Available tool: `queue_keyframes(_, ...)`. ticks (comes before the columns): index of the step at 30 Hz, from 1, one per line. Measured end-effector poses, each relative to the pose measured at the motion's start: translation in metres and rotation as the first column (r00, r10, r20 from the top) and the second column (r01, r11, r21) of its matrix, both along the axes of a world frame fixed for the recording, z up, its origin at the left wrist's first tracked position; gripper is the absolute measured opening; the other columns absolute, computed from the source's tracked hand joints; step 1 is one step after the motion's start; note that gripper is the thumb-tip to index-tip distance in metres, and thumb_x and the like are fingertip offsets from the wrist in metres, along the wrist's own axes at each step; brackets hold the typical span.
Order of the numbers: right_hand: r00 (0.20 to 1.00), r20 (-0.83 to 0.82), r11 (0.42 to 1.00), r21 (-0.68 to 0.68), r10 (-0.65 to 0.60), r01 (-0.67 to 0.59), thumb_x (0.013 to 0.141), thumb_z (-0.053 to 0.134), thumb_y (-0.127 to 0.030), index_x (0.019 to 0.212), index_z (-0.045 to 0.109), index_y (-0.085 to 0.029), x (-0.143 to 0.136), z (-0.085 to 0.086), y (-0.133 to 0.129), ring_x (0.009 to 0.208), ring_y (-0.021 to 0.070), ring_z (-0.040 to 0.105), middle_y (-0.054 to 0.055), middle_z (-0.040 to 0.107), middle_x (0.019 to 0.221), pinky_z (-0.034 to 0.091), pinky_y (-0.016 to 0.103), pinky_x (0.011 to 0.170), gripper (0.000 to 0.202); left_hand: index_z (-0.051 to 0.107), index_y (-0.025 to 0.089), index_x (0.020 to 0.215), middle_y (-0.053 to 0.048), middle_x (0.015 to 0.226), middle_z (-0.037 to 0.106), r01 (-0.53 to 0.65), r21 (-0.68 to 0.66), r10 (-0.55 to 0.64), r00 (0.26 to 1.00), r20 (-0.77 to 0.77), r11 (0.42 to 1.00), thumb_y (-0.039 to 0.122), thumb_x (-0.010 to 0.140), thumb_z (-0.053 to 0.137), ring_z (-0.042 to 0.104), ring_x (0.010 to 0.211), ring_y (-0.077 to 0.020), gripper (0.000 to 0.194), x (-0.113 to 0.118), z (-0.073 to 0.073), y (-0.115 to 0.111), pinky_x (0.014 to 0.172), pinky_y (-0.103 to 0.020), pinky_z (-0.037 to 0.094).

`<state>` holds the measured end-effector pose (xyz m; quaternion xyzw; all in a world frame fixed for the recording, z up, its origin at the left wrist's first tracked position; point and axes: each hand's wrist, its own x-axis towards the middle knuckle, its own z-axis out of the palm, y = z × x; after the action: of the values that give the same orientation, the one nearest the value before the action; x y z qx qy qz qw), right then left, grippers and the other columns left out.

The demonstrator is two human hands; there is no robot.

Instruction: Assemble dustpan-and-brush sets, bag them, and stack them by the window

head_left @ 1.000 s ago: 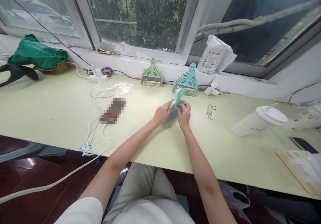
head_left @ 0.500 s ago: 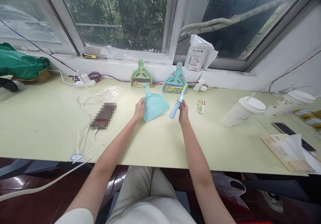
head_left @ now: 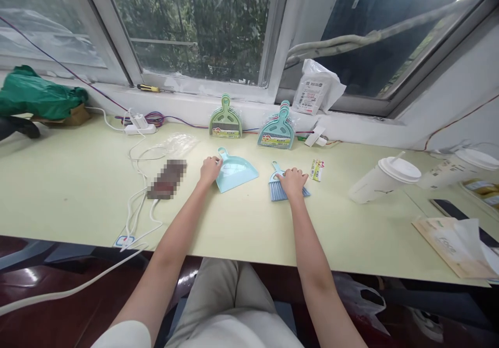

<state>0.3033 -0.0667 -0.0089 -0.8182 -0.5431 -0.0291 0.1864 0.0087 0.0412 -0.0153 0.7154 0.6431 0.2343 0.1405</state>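
**Dustpan and brush side by side, clutter close around them**

At the middle of the frame the left hand [head_left: 209, 169] rests on the handle end of a pale blue mini dustpan [head_left: 236, 171] that lies flat on the bench [head_left: 78, 192]; its fingers curl over the handle, closed on it. Just right of centre the right hand [head_left: 292, 180] lies palm down, fingers spread flat, pressing on a small blue brush [head_left: 277, 188] whose bristles fan toward the near edge. Pan and brush lie apart, with a bare strip of bench between them.

Risks, as I judge them: the brush is pinned rather than gripped, so a sideways push could skid it into the small printed packet [head_left: 317, 169] just beside it. A wide sweep to the right could tip the lidded paper cup [head_left: 384, 180], which already leans. On the left, the white cable [head_left: 136, 202] loops near the forearm and could snag, dragging the power strip [head_left: 139, 128]. Behind, the packaged dustpan sets [head_left: 276, 129] lean on the sill and could topple if bumped.
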Motion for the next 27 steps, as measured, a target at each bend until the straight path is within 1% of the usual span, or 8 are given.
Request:
queue_keyframes(5,1.0,-0.014,0.997,-0.07,0.006,-0.007,0.078,0.06,-0.031,0.082,0.066,-0.015,-0.013,0.012,0.008,0.104,0.0326,0.051,0.018,0.062,0.1,0.028,0.049,0.09,0.018,0.063,0.021,0.099,-0.012,0.1,0.065,0.012,0.0,-0.012,0.997,-0.072,1.0,0.032,0.088,0.04,0.059,0.096,-0.0262,0.028,0.0,0.002,-0.007,0.078,-0.034,0.043)
queue_keyframes(8,0.992,-0.052,0.993,-0.035,0.114,-0.116,0.077,0.059,-0.035,0.082,0.067,-0.018,-0.035,0.021,0.016,0.1,0.0286,0.053,0.012,0.065,0.098,0.029,0.044,0.088,0.019,0.064,0.022,0.095,-0.01,0.093,0.068,0.042,-0.04,-0.044,0.997,-0.063,0.998,0.034,0.088,0.041,0.061,0.089,-0.0251,0.027,0.008,0.004,-0.017,0.074,-0.031,0.043)
queue_keyframes(11,0.956,-0.037,0.954,-0.062,0.291,-0.293,0.078,0.059,-0.034,0.081,0.066,-0.019,-0.066,0.027,0.023,0.097,0.0245,0.055,0.009,0.065,0.097,0.03,0.038,0.085,0.017,0.066,0.023,0.089,-0.008,0.087,0.068,0.187,-0.055,-0.191,0.979,-0.077,0.981,0.042,0.089,0.041,0.062,0.085,-0.0233,0.032,0.023,0.008,-0.031,0.073,-0.03,0.043)
queue_keyframes(14,0.914,0.031,0.912,-0.086,0.404,-0.4,0.08,0.06,-0.031,0.082,0.064,-0.018,-0.09,0.028,0.028,0.097,0.0233,0.055,0.009,0.066,0.097,0.03,0.035,0.082,0.013,0.066,0.022,0.081,-0.009,0.088,0.067,0.365,0.044,-0.356,0.924,-0.14,0.93,0.042,0.092,0.035,0.061,0.087,-0.0221,0.038,0.032,0.014,-0.043,0.076,-0.029,0.043)
queue_keyframes(18,0.881,0.023,0.879,-0.091,0.472,-0.468,0.08,0.063,-0.03,0.077,0.063,-0.019,-0.098,0.03,0.029,0.093,0.0209,0.056,0.005,0.067,0.091,0.029,0.032,0.08,0.012,0.062,0.022,0.104,-0.009,0.103,0.062,0.48,0.297,-0.432,0.876,-0.214,0.825,0.022,0.089,0.039,0.055,0.1,-0.0224,0.028,0.025,0.022,-0.046,0.082,-0.032,0.043)
queue_keyframes(19,0.875,0.004,0.871,-0.094,0.484,-0.482,0.08,0.063,-0.03,0.076,0.063,-0.019,-0.097,0.031,0.029,0.092,0.0203,0.057,0.004,0.067,0.09,0.029,0.032,0.079,0.012,0.06,0.022,0.109,-0.009,0.109,0.06,0.508,0.332,-0.448,0.86,-0.244,0.795,0.015,0.085,0.041,0.053,0.104,-0.0226,0.032,0.02,0.023,-0.044,0.085,-0.033,0.043)
queue_keyframes(22,0.863,-0.028,0.859,-0.09,0.504,-0.504,0.079,0.064,-0.031,0.076,0.064,-0.02,-0.095,0.032,0.029,0.093,0.0198,0.058,0.003,0.068,0.091,0.029,0.031,0.079,0.011,0.057,0.024,0.116,-0.009,0.125,0.053,0.56,0.368,-0.46,0.825,-0.328,0.742,0.0,0.072,0.043,0.046,0.117,-0.0236,0.052,0.009,0.021,-0.039,0.097,-0.038,0.037)
queue_keyframes(27,0.851,-0.076,0.849,-0.069,0.52,-0.524,0.077,0.065,-0.035,0.079,0.067,-0.022,-0.094,0.031,0.028,0.094,0.0194,0.059,0.001,0.07,0.091,0.03,0.031,0.081,0.014,0.055,0.025,0.121,-0.009,0.133,0.047,0.582,0.365,-0.46,0.807,-0.371,0.727,0.001,0.068,0.047,0.039,0.124,-0.0254,0.059,0.005,0.015,-0.035,0.106,-0.043,0.026)
